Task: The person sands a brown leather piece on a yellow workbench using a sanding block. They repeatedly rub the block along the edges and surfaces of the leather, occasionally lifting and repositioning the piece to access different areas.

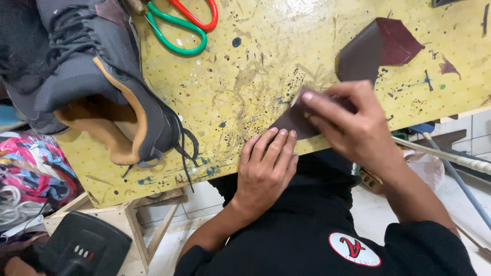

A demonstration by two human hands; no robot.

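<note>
A dark brown piece of leather-like material (291, 122) lies at the near edge of the yellow, paint-spattered worktable (245, 66). My left hand (266, 168) lies flat on the table edge, fingertips on the piece's near corner. My right hand (353, 128) presses down on the piece from the right and grips a small pale block against it. A larger folded sheet of the same brown material (376, 48) lies just beyond my right hand.
A grey sneaker with tan lining and loose black laces (97, 82) lies on the table's left. Scissors with green and red handles (186, 23) rest at the far edge. A black power tool (82, 245) and a wooden stool frame (148, 220) stand below left.
</note>
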